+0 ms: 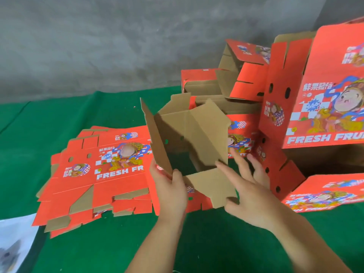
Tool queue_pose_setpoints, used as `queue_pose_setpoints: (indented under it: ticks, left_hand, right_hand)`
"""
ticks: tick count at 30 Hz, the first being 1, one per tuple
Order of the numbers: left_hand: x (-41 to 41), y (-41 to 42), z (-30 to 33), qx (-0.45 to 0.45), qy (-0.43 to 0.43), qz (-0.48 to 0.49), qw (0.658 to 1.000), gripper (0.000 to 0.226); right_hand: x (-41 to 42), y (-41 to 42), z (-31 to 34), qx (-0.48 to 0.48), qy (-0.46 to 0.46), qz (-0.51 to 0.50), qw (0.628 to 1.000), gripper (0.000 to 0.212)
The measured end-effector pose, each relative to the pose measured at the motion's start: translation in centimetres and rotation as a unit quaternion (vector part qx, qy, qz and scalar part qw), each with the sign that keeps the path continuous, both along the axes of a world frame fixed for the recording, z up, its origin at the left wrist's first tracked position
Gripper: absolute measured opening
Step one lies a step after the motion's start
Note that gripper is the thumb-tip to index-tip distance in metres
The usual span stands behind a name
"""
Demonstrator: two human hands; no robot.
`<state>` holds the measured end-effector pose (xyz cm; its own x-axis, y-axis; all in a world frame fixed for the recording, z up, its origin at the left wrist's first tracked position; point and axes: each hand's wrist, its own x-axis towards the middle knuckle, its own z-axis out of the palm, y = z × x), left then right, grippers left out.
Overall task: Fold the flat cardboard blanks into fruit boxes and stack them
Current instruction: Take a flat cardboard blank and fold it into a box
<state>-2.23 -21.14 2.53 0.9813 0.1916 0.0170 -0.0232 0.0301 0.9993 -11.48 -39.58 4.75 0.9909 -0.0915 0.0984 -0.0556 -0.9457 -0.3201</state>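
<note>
Nearest are the person's two bare forearms, reaching out over the green cloth [59, 123] that covers the work surface. The left hand [170, 189] grips the lower edge of a half-folded box [189, 138], its thumb curled over the brown inner face of the left wall. The right hand [250, 191] is spread, fingers straight, its fingertips resting on the brown bottom flap [212, 189] that juts toward the person. The box stands between the hands, open side up, brown inside showing, with round holes punched in its left wall.

Left of it, just beyond the left hand, lies a stack of flat blanks [92, 178], fanned unevenly, red side up, printed with a cartoon figure, Chinese characters I cannot read, and "FRESH FR", the rest hidden behind the box.

At the near left corner lies a white sheet [15, 239].

To the right and farther back, the folded boxes [323, 95] pile up at odd angles; the big one reads "FRESH FRU", cut off at the edge. Behind all stands a grey concrete wall [98, 36].
</note>
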Motion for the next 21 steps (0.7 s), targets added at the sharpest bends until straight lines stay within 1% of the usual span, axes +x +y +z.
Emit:
queue_pose_setpoints:
  ticks: [2, 3, 4, 6, 7, 8, 10, 11, 12, 13, 14, 15, 16, 17, 18, 19, 21]
  left_hand:
    - [-0.2, -0.3, 0.0, -0.082, 0.064, 0.027, 0.994, 0.066]
    - [-0.4, -0.8, 0.1, -0.107, 0.084, 0.035, 0.990, 0.070]
    - [-0.8, -1.6, 0.2, -0.118, 0.099, 0.038, 0.987, 0.070]
    - [-1.9, -3.0, 0.5, -0.102, 0.111, 0.031, 0.988, 0.058]
    - [-2.6, -3.9, 0.5, -0.086, 0.119, 0.030, 0.989, 0.051]
    - [-3.4, -4.6, 0.5, -0.078, 0.129, 0.028, 0.988, 0.045]
    - [-5.0, -5.9, 0.7, -0.082, 0.137, 0.009, 0.987, 0.046]
    - [-5.5, -6.5, 0.8, -0.085, 0.134, -0.004, 0.987, 0.052]
    - [-6.0, -7.1, 1.2, -0.080, 0.130, -0.013, 0.988, 0.059]
    - [-6.1, -7.6, 1.4, -0.067, 0.127, -0.021, 0.989, 0.064]
    - [-5.9, -8.1, 1.3, -0.055, 0.131, -0.024, 0.990, 0.065]
    - [-5.7, -8.5, 1.2, -0.055, 0.143, -0.024, 0.988, 0.062]
    - [-5.4, -8.8, 0.9, -0.062, 0.161, -0.024, 0.985, 0.058]
    - [-5.0, -8.9, 0.5, -0.066, 0.178, -0.028, 0.981, 0.054]
    - [-4.7, -8.9, 0.2, -0.066, 0.193, -0.030, 0.978, 0.050]
    - [-4.7, -8.9, -0.4, -0.058, 0.201, -0.028, 0.978, 0.045]
    - [-4.9, -8.9, -0.9, -0.043, 0.195, -0.016, 0.980, 0.034]
  right_hand:
    - [0.2, -1.2, -0.4, 0.053, -0.067, -0.072, 0.994, 0.086]
    - [0.4, -1.6, -0.9, 0.101, -0.088, -0.079, 0.988, 0.081]
    - [0.5, -1.9, -1.5, 0.167, -0.103, -0.075, 0.978, 0.076]
    - [0.5, -1.0, -2.4, 0.320, -0.108, -0.098, 0.936, 0.071]
    - [0.4, -0.5, -2.9, 0.365, -0.106, -0.128, 0.916, 0.076]
    - [0.4, 0.1, -3.4, 0.385, -0.111, -0.158, 0.902, 0.084]
    - [0.5, 0.5, -4.3, 0.395, -0.131, -0.216, 0.883, 0.099]
    - [0.6, 0.2, -4.1, 0.394, -0.147, -0.238, 0.876, 0.101]
    - [0.7, -0.2, -3.7, 0.383, -0.165, -0.239, 0.877, 0.097]
    - [0.8, -0.8, -3.2, 0.359, -0.177, -0.216, 0.891, 0.087]
    - [1.0, -1.4, -2.7, 0.317, -0.167, -0.178, 0.916, 0.074]
    - [1.1, -1.8, -2.3, 0.258, -0.130, -0.139, 0.947, 0.065]
    - [1.3, -2.2, -2.1, 0.190, -0.079, -0.111, 0.972, 0.061]
    - [1.6, -2.5, -2.0, 0.119, -0.026, -0.102, 0.987, 0.060]
    - [2.0, -2.8, -2.0, 0.057, 0.021, -0.104, 0.993, 0.059]
    - [2.3, -3.0, -2.0, 0.020, 0.060, -0.105, 0.992, 0.059]
    - [2.7, -3.4, -2.3, 0.014, 0.112, -0.090, 0.990, 0.069]
